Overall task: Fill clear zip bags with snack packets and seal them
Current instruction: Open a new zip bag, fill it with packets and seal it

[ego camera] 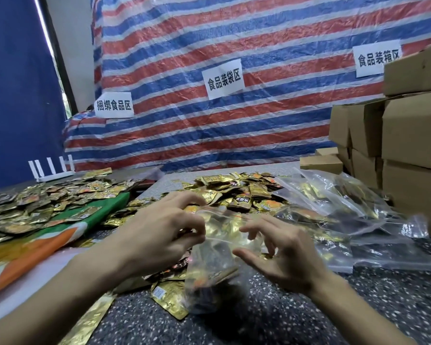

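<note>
A clear zip bag (214, 260) with gold snack packets inside hangs upright between my hands, its lower end on the speckled table (259, 319). My left hand (164, 227) pinches the bag's upper left edge with curled fingers. To the right of the bag is my right hand (279, 255), with spread fingers and the thumb apart; it does not plainly grip the bag. Just behind the bag lies a heap of loose gold packets (234, 190), and a few more packets (169, 305) lie under it.
A second spread of packets (60, 197) covers a green and orange cloth (60, 235) on the left. Filled clear bags (346, 220) pile up at the right, beside stacked cardboard boxes (408, 135). A white stand (52, 170) sits at the back left, before a striped tarp (234, 120).
</note>
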Action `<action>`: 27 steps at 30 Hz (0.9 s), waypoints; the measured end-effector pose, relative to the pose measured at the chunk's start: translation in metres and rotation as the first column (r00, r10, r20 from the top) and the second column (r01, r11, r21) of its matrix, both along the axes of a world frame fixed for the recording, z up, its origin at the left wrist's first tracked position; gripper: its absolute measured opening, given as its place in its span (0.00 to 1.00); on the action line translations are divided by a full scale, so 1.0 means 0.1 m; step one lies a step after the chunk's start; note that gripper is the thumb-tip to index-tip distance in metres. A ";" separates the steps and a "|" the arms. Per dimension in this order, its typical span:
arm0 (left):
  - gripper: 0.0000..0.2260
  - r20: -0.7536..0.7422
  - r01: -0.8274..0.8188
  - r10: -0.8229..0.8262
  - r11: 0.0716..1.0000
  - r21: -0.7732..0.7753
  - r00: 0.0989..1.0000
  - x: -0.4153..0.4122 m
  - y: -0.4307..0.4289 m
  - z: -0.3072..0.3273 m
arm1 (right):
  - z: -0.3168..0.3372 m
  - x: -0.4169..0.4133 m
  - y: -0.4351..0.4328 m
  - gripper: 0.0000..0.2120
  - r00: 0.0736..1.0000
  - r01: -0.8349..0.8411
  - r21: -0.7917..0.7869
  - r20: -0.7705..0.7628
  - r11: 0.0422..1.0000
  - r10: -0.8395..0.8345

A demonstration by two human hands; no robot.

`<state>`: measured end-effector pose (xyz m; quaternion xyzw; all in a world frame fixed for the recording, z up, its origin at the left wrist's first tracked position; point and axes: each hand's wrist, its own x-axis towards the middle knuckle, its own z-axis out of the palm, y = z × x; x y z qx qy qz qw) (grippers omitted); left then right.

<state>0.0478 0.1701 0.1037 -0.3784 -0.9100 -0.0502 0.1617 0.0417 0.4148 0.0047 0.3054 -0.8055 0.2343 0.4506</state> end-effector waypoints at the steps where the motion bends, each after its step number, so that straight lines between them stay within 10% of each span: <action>1: 0.08 0.015 -0.009 0.008 0.999 0.032 1.000 -0.01 -0.07 0.02 | 0.07 0.00 0.02 0.18 1.000 0.005 0.036 0.028 0.999 -0.006; 7: 0.10 0.078 -0.062 0.048 0.980 0.188 0.996 -0.07 -0.39 0.09 | 0.31 -0.05 0.08 0.06 0.906 -0.105 0.241 0.424 0.965 -0.007; 17: 0.08 0.069 -0.031 -0.003 0.878 0.478 0.998 0.01 -0.48 0.08 | 0.74 0.13 0.01 0.05 0.902 -0.097 0.130 0.430 0.987 0.032; 27: 0.12 0.143 -0.053 -0.075 0.687 0.725 0.987 0.01 -0.51 0.08 | 1.17 0.40 0.21 0.08 0.688 -0.123 -0.290 0.664 0.949 0.292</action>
